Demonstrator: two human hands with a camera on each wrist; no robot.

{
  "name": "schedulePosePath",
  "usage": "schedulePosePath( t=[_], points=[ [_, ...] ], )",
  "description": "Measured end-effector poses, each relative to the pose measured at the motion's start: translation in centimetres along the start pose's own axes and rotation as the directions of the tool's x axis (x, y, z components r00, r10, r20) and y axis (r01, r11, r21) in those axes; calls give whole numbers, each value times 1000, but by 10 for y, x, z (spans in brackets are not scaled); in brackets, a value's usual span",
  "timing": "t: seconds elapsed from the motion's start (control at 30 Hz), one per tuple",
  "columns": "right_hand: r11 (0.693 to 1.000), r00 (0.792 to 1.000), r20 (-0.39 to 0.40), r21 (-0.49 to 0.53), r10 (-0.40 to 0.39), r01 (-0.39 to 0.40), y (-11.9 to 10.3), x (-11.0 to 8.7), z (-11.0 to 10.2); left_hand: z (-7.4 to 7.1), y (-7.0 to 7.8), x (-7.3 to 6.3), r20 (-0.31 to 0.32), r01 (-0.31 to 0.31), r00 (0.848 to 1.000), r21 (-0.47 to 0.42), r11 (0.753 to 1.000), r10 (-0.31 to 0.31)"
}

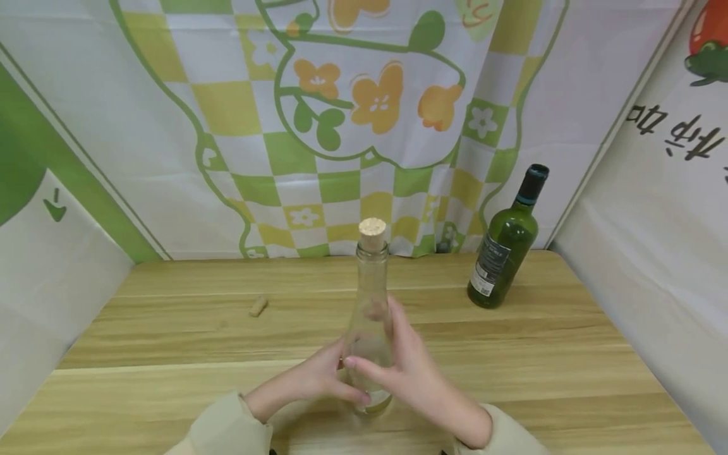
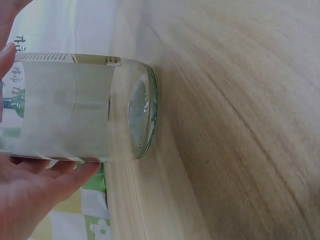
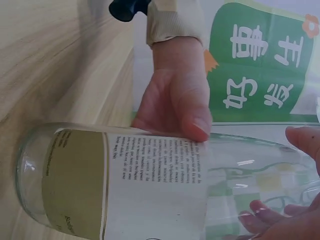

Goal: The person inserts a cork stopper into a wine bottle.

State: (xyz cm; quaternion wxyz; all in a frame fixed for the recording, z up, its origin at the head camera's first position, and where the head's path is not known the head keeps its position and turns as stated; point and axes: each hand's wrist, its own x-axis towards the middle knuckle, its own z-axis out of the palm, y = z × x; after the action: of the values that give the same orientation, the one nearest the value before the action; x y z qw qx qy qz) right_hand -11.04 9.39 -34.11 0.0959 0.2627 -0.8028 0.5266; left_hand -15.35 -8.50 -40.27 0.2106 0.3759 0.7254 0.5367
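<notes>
- Your left hand (image 1: 315, 379) holds the clear bottle (image 1: 368, 338) low on its body, thumb across the near side, fingers wrapped behind.
- Your right hand (image 1: 412, 373) holds it higher, thumb over the front, some fingers seen through the glass.
- The clear bottle stands nearly upright at the near middle of the tabletop (image 1: 170, 341); whether its base (image 2: 150, 115) touches the wood, you cannot tell.
- Slipping is the likeliest fault, in judgement: smooth glass could slide or turn if either of your hands loosens.
- Tipping could follow from uneven pressure, since your two hands hold at different heights.
- The cork stopper (image 1: 372, 234) might work loose if knocked, as its top stands proud of the mouth; how tightly it sits is not shown.
- The green bottle (image 1: 506, 246), at the back right, and the loose cork (image 1: 258, 307), to the left, both lie apart from your hands; only a wide swing would seem to endanger them.
- Appearance: colourless glass, faintly greenish at the foot, with a long narrow neck.
- The label (image 3: 155, 180) is pale, finely printed, with an olive-gold band (image 3: 75, 180) nearest the foot; no liquid level is discernible.
</notes>
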Motion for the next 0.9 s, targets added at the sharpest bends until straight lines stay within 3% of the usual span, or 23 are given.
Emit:
schedulePosePath(
  t=[0.17, 0.27, 0.47, 0.7, 0.8, 0.9],
  points=[
    [997, 997, -19, -25, -76, 76, 2, -7, -1, 7, 1, 1, -31, -46, 998, 61, 997, 47],
    [991, 990, -46, -32, -132, 130, 2, -11, -5, 12, 3, 6, -7, -97, 995, 81, 992, 98],
    [989, 983, -109, -30, -148, 146, 3, -24, -21, 24, 10, 26, 35, -99, 995, 78, 992, 96],
    [997, 990, -139, 81, 14, -2, 0, -38, -54, 44, 19, 61, 53, -80, 996, 77, 994, 77],
    [995, 986, -149, 67, 79, -69, 0, -45, -71, 53, 21, 78, 76, -83, 994, 90, 993, 76],
    [995, 980, -172, 32, 96, -92, 2, -50, -85, 61, 23, 93, 82, -62, 995, 147, 987, 50]
  ],
)
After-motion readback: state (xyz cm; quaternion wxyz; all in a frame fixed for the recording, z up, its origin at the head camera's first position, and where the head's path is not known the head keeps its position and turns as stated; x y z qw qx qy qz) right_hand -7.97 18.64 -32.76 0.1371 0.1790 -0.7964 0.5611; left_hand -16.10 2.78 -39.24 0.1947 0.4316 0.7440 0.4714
